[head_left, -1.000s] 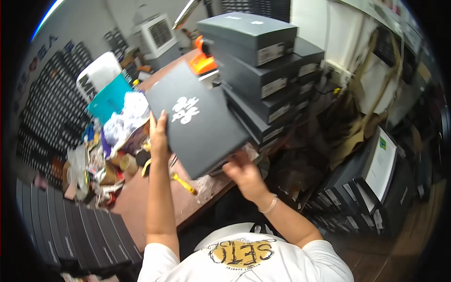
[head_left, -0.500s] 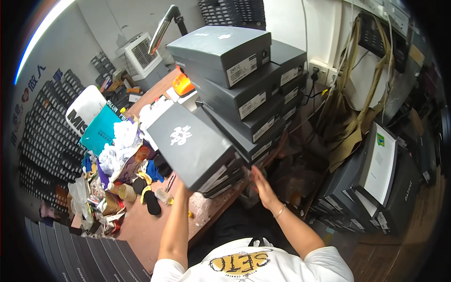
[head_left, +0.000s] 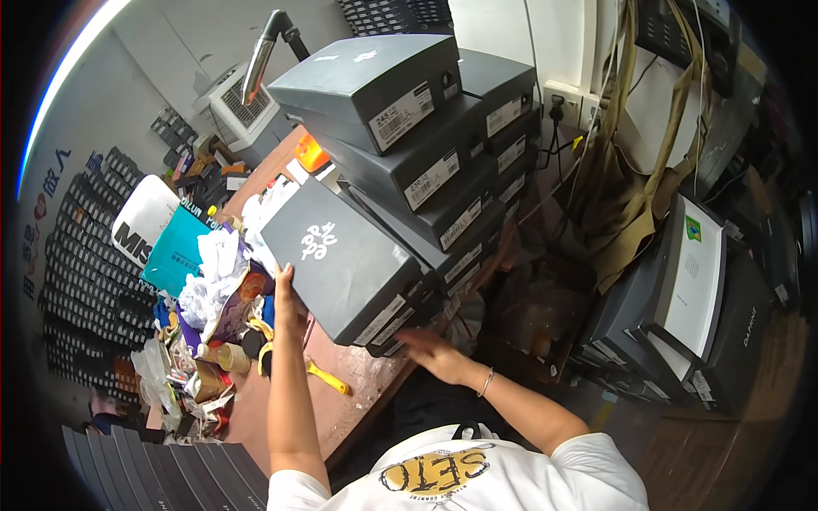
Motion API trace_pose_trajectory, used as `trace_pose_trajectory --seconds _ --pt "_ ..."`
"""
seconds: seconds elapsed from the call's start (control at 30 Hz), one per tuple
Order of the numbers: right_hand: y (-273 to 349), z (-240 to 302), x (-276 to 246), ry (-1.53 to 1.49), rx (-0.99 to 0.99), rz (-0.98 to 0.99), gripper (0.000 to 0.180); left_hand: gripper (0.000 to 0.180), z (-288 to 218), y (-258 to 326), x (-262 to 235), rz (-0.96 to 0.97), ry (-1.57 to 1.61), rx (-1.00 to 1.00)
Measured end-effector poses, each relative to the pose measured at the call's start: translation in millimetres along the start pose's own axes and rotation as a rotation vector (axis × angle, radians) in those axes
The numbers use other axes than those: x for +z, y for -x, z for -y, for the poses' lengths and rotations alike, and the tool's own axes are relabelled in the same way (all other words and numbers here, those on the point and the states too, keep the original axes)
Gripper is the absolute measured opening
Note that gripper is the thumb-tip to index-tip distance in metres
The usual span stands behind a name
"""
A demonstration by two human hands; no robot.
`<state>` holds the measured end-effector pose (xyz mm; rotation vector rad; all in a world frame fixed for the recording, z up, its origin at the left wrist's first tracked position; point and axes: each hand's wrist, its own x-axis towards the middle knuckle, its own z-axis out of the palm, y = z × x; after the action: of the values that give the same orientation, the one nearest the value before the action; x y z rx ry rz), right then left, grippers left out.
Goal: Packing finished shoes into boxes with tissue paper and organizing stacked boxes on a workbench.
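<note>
While the left hand [head_left: 288, 305] lies along the left side of the dark box [head_left: 341, 260], its fingers press close to that wall; whether they grip or only steady it, I cannot tell. The right hand [head_left: 437, 356] reaches in at the near end, its fingers loosely spread beside the labels [head_left: 381, 318], and contact there is unclear. A hand at each of two sides probably keeps the box from sliding, as it seems to sit on another. Beyond the right fingers rises the stack [head_left: 383, 166], its label ends turned towards that hand, likely for easy reading. Nearer the body than the left fingers, a yellow tool [head_left: 328, 376] lies on the desk [head_left: 254, 407]; to their left, white wads [head_left: 213, 266] are heaped, perhaps to leave working room.
</note>
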<state>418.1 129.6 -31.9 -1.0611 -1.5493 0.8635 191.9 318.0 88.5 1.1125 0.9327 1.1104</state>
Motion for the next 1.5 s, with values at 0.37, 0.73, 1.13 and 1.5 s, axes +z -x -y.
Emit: trace_pose_trajectory --seconds 0.37,0.73,1.13,1.5 --pt "-17.2 3.3 -125.7 -0.207 0.179 -0.413 0.024 0.076 -112.1 -11.5 126.8 0.051 -0.333 0.351" --pt "-74.3 32.1 -205.5 0.081 -0.051 -0.617 0.025 0.105 -149.5 -97.9 210.8 -0.011 -0.139 -0.004" --pt "-167.2 56.6 -221.7 0.559 -0.208 -0.612 0.031 0.065 -155.7 -54.8 219.8 0.123 -1.253 1.079" --pt "-166.0 52.6 -213.6 0.77 -0.084 -0.522 0.054 0.061 -146.4 -63.0 216.9 0.086 -1.278 1.155"
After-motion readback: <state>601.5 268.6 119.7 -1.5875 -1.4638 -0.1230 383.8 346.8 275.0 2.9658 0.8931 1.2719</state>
